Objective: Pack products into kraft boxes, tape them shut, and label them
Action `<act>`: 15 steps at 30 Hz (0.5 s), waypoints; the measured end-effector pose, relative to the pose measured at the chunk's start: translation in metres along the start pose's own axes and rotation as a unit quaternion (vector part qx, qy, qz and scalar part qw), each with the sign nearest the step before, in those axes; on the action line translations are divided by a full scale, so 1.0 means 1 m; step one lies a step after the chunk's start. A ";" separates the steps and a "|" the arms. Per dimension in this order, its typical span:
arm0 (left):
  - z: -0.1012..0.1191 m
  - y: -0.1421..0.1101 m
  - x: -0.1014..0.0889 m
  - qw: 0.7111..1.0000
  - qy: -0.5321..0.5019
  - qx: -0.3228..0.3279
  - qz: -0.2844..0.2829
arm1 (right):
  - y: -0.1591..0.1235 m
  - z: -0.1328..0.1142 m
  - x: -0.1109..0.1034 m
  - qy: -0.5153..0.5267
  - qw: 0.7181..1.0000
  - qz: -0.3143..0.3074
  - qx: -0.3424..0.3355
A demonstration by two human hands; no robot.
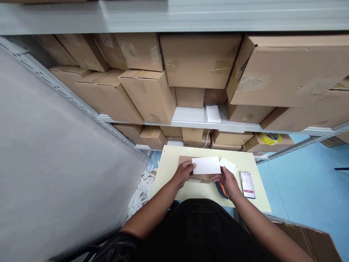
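A blank white rectangular sheet (206, 165), perhaps a label or card, is stretched between my two hands above a small table (166, 182). My left hand (185, 173) pinches its left edge, thumb on top. At the lower right corner, my right hand (225, 179) grips it between thumb and fingers. Beneath the sheet lies a flat brown cardboard piece or box (185, 159), partly covered by it. Another white paper (228, 165) rests just behind my right hand. A dark blue and orange object (222, 190) sits partly hidden under my right wrist.
A phone (247, 185) with a lit screen lies on the table's right side. Shelves (188, 114) full of cardboard boxes (200, 62) rise behind the table. Yellow tape (269, 138) sits on a lower box. White paper strips (141, 191) heap on the floor at left; an open carton (305, 238) stands lower right.
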State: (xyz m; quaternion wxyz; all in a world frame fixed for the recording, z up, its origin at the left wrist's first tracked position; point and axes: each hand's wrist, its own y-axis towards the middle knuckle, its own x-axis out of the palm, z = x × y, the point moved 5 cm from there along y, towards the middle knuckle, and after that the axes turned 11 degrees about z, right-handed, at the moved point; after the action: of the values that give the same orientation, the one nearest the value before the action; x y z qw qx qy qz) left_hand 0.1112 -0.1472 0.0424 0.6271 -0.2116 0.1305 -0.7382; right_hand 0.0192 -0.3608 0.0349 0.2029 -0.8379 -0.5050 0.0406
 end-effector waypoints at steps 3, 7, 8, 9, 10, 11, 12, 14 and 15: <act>0.005 -0.007 -0.010 0.999 0.009 0.026 0.028 | -0.010 -0.002 0.017 0.069 0.997 -0.028 0.015; 0.019 -0.019 -0.011 0.997 0.011 0.067 0.022 | -0.018 -0.012 0.031 0.062 0.998 -0.013 0.020; 0.023 -0.022 -0.010 0.997 0.008 0.076 0.019 | -0.019 -0.015 0.033 0.066 0.998 -0.006 0.023; 0.027 -0.024 -0.010 0.996 0.003 0.085 0.018 | -0.020 -0.018 0.034 0.070 0.997 0.002 0.026; 0.032 -0.027 -0.010 0.996 -0.003 0.093 0.017 | -0.020 -0.021 0.035 0.072 0.997 0.009 0.027; 0.036 -0.029 -0.010 0.995 -0.010 0.102 0.018 | -0.020 -0.023 0.035 0.071 0.997 0.016 0.026; 0.041 -0.032 -0.011 0.994 -0.016 0.110 0.019 | -0.021 -0.026 0.035 0.068 0.997 0.022 0.024; 0.050 -0.036 -0.012 0.992 -0.024 0.124 0.024 | -0.022 -0.032 0.034 0.059 0.998 0.024 0.014; 0.054 -0.037 -0.013 0.991 -0.027 0.128 0.025 | -0.023 -0.035 0.034 0.054 0.998 0.024 0.008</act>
State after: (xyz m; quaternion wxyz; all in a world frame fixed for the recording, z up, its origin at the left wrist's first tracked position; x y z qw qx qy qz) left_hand 0.1062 -0.1238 0.1050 0.6707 -0.1459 0.0230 -0.7269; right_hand 0.0261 -0.3328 0.0804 0.2359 -0.8489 -0.4729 0.0040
